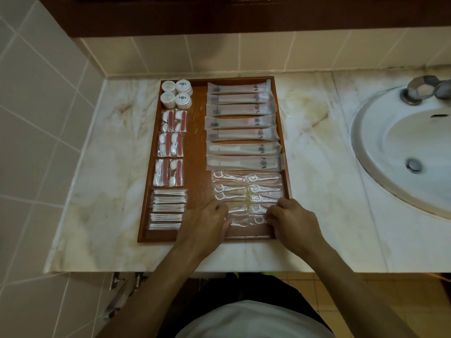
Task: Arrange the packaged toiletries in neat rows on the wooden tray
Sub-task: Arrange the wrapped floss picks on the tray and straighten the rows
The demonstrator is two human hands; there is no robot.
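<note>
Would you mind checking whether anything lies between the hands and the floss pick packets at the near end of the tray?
Nothing visible does: the left hand and right hand already rest on the floss pick packets in the wooden tray.

No words, brand names or numbers can be read anywhere in the view. The long frosted sachets (242,123) in the right half of the wooden tray (197,132) each carry a small dark snowflake-like emblem near the right end, with tiny print beside it that is too blurred to make out. The round white soap packs (176,93) at the tray's far left corner bear a similar emblem on their lids, also unreadable.
</note>
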